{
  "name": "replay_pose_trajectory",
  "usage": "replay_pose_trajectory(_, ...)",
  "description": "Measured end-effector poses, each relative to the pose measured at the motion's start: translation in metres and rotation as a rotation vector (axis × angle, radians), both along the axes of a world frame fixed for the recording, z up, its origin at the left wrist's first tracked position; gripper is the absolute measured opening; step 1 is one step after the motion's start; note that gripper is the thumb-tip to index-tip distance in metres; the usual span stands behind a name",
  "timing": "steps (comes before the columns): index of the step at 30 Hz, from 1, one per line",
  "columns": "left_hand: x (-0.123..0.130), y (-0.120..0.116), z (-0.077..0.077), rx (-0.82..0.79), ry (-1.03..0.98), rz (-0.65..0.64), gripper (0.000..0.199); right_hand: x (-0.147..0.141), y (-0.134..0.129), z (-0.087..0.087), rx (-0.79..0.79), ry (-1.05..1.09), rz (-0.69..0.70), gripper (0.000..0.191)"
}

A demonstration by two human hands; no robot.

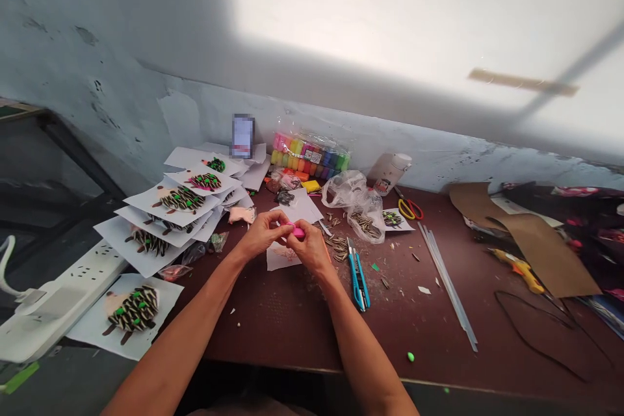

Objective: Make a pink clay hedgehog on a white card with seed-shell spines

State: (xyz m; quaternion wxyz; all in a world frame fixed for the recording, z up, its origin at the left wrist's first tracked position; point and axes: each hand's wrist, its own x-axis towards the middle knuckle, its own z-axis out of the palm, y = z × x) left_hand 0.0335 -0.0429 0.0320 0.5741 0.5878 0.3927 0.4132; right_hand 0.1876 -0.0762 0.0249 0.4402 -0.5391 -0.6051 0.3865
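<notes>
Over the middle of the table both hands meet at a small lump of pink clay (298, 232). My left hand (266, 232) pinches it from the left with thumb and fingers. Around its right side close the fingers of my right hand (311, 247). Beneath them lies a white paper (280, 259) with an orange-brown marking, partly covered by the hands. Striped sunflower seeds (340, 247) are scattered just to the right, beside a blue utility knife (358, 276). A light pink clay piece (242, 214) rests left of the hands.
Hedgehog pictures on paper (178, 198) are stacked at left near a power strip (63, 302). Behind stand a phone (242, 136), a multicoloured clay pack (311, 156) and a bottle (391, 174). Rightward are scissors (410, 208), clear glue sticks (448, 286) and a yellow glue gun (519, 270) with its cord.
</notes>
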Motion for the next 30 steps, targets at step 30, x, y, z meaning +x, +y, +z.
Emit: replay_pose_trajectory(30, -0.018, 0.057, -0.033, 0.534, 1.038, 0.408, 0.052, 0.042, 0.016, -0.001, -0.030, -0.169, 0.031, 0.020)
